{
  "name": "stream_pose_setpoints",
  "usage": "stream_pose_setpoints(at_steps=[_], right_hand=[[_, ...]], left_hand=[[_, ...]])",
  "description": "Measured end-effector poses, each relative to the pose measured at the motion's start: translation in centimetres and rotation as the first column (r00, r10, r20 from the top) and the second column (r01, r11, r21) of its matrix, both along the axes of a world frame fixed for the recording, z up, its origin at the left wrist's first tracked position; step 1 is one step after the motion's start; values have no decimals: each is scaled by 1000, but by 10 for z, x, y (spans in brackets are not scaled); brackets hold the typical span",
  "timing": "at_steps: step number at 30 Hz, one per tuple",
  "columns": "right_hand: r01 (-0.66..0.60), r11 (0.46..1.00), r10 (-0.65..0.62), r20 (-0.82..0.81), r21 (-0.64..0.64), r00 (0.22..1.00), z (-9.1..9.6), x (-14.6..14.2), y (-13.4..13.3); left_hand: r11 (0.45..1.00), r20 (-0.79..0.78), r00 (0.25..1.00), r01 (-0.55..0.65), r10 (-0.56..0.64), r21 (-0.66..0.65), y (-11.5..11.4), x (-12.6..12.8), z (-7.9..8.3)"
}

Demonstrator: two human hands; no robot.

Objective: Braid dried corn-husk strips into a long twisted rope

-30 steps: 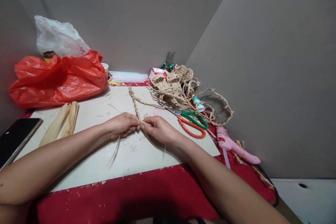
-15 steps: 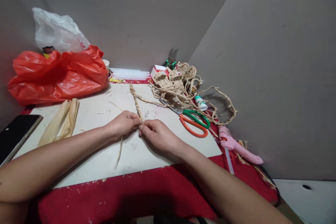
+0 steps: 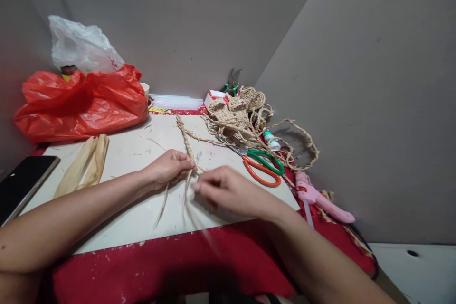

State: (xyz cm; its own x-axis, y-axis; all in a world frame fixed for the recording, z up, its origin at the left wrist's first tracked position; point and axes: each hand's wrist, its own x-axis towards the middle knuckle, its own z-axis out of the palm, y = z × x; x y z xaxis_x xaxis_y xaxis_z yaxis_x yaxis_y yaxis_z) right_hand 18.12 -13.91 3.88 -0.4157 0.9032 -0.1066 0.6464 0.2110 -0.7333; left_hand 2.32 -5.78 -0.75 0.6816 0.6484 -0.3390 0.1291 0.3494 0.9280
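The braided cord (image 3: pixel 185 137) extends over the white board (image 3: pixel 117 232) on the table, its long axis pointing away from the person and leaning slightly left at the far end. The left hand (image 3: pixel 173 167) is at its near end, grip pinched closed around it. The right hand (image 3: pixel 228 192) is just beside, lower and to the right, apart from the left (blur hides whether its half-curled grip has a strand). Of the 2 hands, the left is nearer the braid; loose strands (image 3: pixel 187 190) hang between them. Scissors (image 3: pixel 261 166) lie farther right.
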Motion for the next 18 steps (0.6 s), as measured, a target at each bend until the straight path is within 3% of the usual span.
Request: stream_pose_setpoints(at_steps=[2, 4, 7, 9, 12, 15, 18], right_hand=[[271, 954, -257, -110, 128, 960, -3, 9, 9], [391, 901, -357, -187, 191, 915, -14, 13, 19], [257, 966, -257, -235, -32, 937, -34, 11, 31], [183, 971, -216, -249, -152, 944, -42, 8, 36], [152, 966, -206, -263, -212, 943, -46, 8, 40], [125, 917, -250, -303, -379, 919, -47, 11, 42], [172, 852, -385, -367, -495, 847, -49, 8, 41]], left_hand=[[1000, 9, 1000, 20, -20, -19, 2, -1, 0], [999, 19, 999, 40, -40, -34, 3, -1, 0], [998, 32, 998, 52, -51, -25, 5, -2, -2], [998, 31, 998, 62, -62, -2, 6, -2, -4], [991, -9, 993, 121, -120, 62, 6, -2, -5], [962, -140, 975, 196, -171, 189, 8, -4, -1], [858, -311, 928, 322, -203, 400, 10, -7, 10]])
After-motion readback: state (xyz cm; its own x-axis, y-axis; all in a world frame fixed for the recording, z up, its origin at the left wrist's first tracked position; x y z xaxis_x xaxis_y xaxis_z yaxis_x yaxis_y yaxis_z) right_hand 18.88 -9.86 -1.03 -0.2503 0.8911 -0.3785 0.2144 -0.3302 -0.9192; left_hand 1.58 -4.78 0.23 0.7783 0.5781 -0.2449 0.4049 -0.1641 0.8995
